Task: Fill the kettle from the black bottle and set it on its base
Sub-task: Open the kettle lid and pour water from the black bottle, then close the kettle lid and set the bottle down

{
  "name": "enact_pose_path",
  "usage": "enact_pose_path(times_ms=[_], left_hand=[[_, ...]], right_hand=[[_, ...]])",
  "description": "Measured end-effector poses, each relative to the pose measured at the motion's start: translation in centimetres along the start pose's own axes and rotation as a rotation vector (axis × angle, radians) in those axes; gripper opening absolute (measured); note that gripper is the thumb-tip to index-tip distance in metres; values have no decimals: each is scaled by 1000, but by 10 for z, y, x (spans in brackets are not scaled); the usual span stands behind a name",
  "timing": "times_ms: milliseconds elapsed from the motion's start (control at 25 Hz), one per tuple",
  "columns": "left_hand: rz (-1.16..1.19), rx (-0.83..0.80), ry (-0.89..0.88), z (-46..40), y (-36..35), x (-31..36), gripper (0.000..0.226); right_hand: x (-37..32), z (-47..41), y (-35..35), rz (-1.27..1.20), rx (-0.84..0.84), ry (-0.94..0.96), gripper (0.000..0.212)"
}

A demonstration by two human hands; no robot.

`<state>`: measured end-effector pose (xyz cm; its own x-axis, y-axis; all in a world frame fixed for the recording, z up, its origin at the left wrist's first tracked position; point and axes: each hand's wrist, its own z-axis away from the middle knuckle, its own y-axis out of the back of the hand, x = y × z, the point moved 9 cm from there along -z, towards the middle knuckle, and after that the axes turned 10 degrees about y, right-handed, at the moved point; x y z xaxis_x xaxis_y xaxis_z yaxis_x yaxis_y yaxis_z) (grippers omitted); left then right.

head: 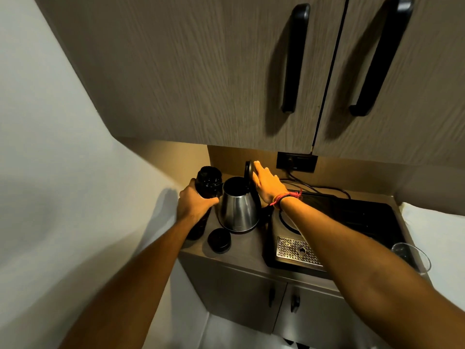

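The kettle (238,211) stands upright on the brown counter (247,244), a steel body with its mouth uncovered and dark inside. Its black lid (249,172) is tipped up on edge at the kettle's 1 o'clock. My right hand (266,183) lies flat against that lid, fingers stretched out and together, palm on the lid's outer face; it presses rather than pinches, nothing is enclosed in it. A red thread band (286,197) circles that wrist.

At the kettle's 9 o'clock, just beside it and perhaps touching, is the black bottle (208,183), upright with its top uncapped. My left hand (195,204) is wrapped around the bottle's middle, fingers curled tight on it; the bottle's lower end is mostly hidden behind my hand and forearm, so I cannot tell whether it rests on the counter. At the kettle's 7 o'clock, near its foot, a round black cap (219,240) lies flat on the counter.

At 3 o'clock from the kettle sits a black tray (364,217) holding the kettle's round base (288,220), partly covered by my right forearm, with a perforated metal drip grille (294,249) in front of it. The kettle is off this base. A clear glass (410,256) stands at the tray's 4 o'clock corner. Cords run from the tray's back to a dark wall socket (297,161) at 12 o'clock, under wood-grain cupboard doors (201,71) with long black handles.
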<state>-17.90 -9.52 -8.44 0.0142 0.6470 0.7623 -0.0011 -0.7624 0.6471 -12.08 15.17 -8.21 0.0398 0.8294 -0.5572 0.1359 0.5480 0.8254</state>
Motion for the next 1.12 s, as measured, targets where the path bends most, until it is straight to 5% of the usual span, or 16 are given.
enact_pose_path(times_ms=[160, 520, 680, 760, 840, 960, 1120], left_hand=[[166, -15, 64, 2, -4, -29, 77], [275, -17, 3, -8, 22, -27, 97], [-142, 273, -529, 15, 37, 59, 82], [-400, 210, -812, 38, -5, 100, 77], [-560, 8, -734, 43, -56, 99, 86], [-678, -307, -377, 24, -101, 58, 107], [-801, -368, -348, 15, -107, 48, 120]], right_hand=[[-15, -6, -9, -110, 0, 51, 58], [-27, -19, -45, 278, -92, 71, 61], [-19, -5, -40, 285, -41, 124, 62], [-17, -1, -39, 290, -50, 132, 60], [-16, -2, -40, 301, -85, 121, 59], [-13, -6, -42, 357, -127, 88, 57], [-16, -11, -44, 433, -167, 81, 57]])
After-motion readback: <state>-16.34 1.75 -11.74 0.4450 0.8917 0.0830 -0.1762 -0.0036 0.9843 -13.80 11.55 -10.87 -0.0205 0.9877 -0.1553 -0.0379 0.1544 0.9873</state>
